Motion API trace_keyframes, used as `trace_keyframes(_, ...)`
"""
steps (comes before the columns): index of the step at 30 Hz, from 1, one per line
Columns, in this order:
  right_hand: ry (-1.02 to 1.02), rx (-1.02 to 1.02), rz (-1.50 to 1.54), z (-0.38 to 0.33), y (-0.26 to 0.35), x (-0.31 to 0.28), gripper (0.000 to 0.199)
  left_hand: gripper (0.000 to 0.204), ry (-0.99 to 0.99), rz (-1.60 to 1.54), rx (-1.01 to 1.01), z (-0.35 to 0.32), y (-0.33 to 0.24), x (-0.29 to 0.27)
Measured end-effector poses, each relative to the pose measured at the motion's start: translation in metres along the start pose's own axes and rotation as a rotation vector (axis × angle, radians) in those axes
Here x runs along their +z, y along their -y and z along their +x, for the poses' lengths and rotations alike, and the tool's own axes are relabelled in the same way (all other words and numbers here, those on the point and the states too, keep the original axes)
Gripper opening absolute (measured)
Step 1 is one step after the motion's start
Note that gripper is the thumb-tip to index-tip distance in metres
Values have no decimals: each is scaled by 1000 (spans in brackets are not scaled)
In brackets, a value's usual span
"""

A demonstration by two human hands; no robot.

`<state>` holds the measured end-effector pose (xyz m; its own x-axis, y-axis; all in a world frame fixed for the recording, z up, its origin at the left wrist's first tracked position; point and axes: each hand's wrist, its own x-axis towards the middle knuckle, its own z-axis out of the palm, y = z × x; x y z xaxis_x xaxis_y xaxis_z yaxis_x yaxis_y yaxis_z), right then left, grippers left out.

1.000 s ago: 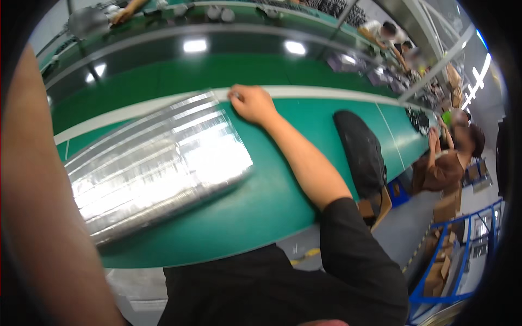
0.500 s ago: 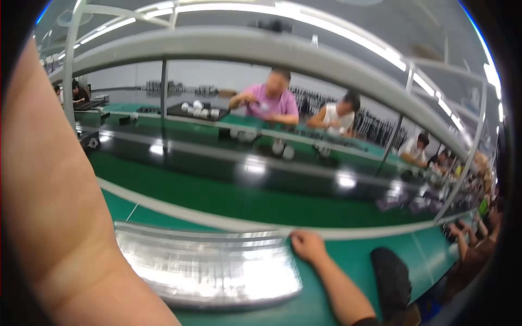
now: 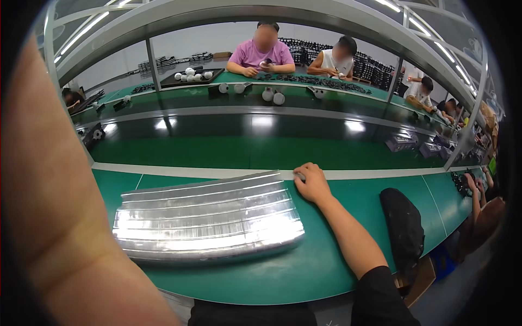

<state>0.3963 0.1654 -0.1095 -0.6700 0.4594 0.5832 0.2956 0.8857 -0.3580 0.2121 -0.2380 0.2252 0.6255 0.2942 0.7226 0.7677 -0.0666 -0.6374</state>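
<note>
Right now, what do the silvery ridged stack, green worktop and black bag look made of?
Silvery ridged stack: glossy, probably thin plastic, possibly foil; banded glare leaves it open.
Green worktop: smooth, low-sheen, perhaps rubber matting or laminate, given its even colour.
Black bag: matte, likely fabric, as it looks soft and barely reflects.

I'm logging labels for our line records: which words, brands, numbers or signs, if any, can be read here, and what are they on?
None can be read.
Silver ribbed pack: glare and shine, no legible lettering.
Black case: no legible lettering.
White sleeveless top across the line: any marking is too small to read.
</note>
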Motion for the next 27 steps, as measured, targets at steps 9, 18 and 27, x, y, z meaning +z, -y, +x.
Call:
trace_keyframes(9, 35, 31, -143, -2, -4, -4, 33, 90, 21, -161, -69, 40, -41, 18)
trace_keyframes(18, -21, -25, -49, 5, -25, 4, 31, 88, -66, -195, 2, 69, -60, 100)
trace_keyframes(27, 65, -24, 40, 11, -8, -4, 30, 63, 586, 71, -141, -59, -18, 158)
